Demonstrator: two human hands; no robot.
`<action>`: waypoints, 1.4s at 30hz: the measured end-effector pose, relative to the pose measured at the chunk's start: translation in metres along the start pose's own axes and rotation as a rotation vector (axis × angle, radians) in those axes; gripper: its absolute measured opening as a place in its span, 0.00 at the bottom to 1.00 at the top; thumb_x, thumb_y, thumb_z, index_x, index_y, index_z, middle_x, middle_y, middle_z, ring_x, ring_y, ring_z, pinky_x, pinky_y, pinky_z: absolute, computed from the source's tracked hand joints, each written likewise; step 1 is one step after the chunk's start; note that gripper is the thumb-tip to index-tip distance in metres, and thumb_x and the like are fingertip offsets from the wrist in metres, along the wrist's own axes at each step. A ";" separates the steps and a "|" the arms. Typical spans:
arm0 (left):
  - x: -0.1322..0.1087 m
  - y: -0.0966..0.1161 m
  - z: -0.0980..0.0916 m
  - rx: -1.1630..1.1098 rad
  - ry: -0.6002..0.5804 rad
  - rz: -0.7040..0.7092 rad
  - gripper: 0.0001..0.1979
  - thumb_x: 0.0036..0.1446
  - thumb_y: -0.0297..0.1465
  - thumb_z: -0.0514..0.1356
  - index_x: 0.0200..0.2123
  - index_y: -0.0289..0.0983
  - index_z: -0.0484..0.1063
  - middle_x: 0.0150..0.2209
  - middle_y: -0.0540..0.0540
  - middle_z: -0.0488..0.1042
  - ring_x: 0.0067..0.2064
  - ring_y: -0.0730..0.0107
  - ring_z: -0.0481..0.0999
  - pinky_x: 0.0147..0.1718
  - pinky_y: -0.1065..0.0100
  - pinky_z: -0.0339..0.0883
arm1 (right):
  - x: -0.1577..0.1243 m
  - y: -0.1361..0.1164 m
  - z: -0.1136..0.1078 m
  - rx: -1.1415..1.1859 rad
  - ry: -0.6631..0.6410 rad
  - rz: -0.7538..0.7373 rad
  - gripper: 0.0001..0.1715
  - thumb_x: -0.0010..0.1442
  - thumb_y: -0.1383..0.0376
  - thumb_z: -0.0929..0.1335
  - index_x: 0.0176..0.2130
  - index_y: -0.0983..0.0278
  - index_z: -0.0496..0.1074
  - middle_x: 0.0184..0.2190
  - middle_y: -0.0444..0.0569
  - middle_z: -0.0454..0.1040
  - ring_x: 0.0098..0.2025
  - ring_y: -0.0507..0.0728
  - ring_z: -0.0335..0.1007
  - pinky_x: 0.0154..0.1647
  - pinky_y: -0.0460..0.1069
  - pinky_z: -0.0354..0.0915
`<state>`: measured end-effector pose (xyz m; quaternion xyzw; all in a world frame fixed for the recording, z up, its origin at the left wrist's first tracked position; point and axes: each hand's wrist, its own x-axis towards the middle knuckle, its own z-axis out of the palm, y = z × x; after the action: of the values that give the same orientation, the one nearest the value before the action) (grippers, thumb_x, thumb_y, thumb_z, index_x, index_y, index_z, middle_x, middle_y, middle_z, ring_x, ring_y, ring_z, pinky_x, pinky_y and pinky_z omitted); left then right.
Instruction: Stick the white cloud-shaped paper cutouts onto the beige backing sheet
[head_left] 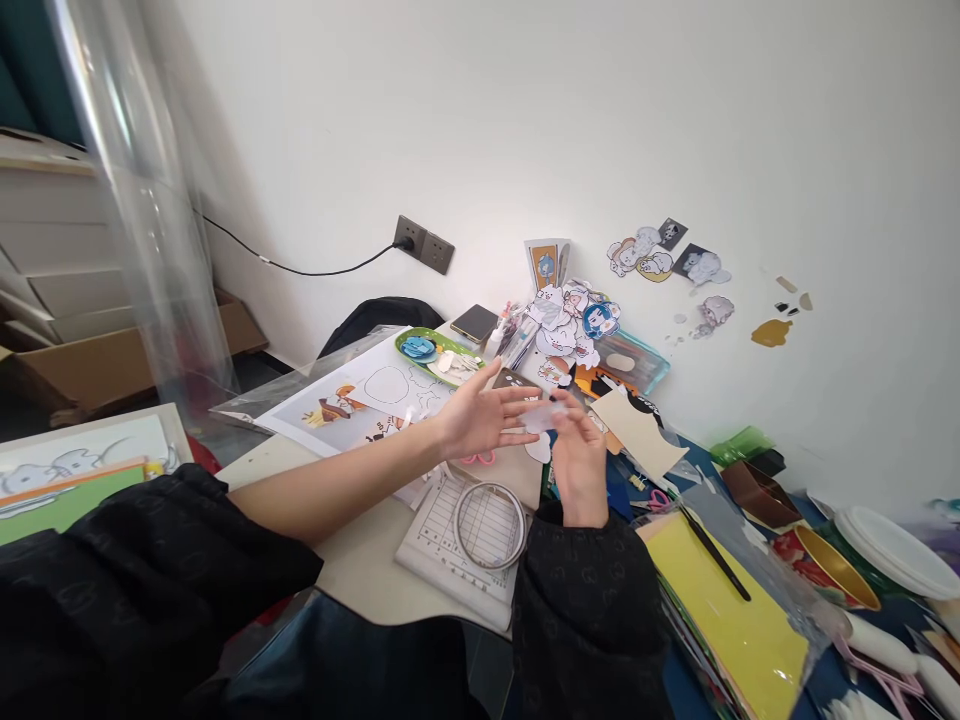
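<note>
My left hand (480, 420) is stretched out palm up over the table, its fingers spread and pointing right. A thin, small, whitish translucent piece (541, 416) is pinched between the fingertips of my right hand (581, 450). That piece is at the left fingertips; whether it touches them I cannot tell. Below the hands, pink-handled scissors (480, 459) lie partly hidden on a beige board (510, 484). Nearer me, a silvery ring (457, 535) rests on a pad printed with a grid (431, 540).
A green tray (403, 347) of blue and white cutouts stands behind my left hand. Printed sheets (300, 405) lie to its left. Paper cartoon figures (559, 335) cluster against the wall. At right are yellow sheets (720, 580) with a black pen-like tool (716, 555) on top.
</note>
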<state>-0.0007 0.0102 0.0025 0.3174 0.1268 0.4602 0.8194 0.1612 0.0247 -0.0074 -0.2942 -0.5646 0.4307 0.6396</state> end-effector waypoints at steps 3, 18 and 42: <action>0.001 0.000 -0.004 0.016 -0.002 0.009 0.38 0.56 0.53 0.47 0.59 0.29 0.55 0.62 0.32 0.55 0.63 0.52 0.54 0.58 0.53 0.51 | 0.002 -0.004 -0.008 0.097 0.111 0.016 0.11 0.51 0.55 0.70 0.32 0.58 0.74 0.43 0.45 0.74 0.49 0.55 0.67 0.51 0.54 0.62; 0.000 -0.008 0.005 0.021 0.018 -0.003 0.27 0.56 0.52 0.48 0.46 0.36 0.66 0.46 0.40 0.72 0.55 0.54 0.63 0.56 0.53 0.50 | 0.000 0.008 0.004 -0.366 0.059 0.143 0.14 0.43 0.59 0.73 0.32 0.62 0.77 0.49 0.53 0.71 0.53 0.64 0.62 0.54 0.59 0.55; -0.002 -0.014 0.014 0.263 -0.008 0.089 0.38 0.58 0.50 0.47 0.64 0.36 0.38 0.57 0.35 0.63 0.57 0.54 0.62 0.54 0.52 0.52 | -0.003 0.004 0.008 -0.431 0.085 0.050 0.12 0.48 0.57 0.71 0.29 0.64 0.75 0.41 0.52 0.71 0.45 0.59 0.66 0.44 0.51 0.59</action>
<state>0.0144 -0.0026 0.0044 0.4292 0.1688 0.4743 0.7499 0.1530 0.0230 -0.0103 -0.4560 -0.6088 0.3031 0.5741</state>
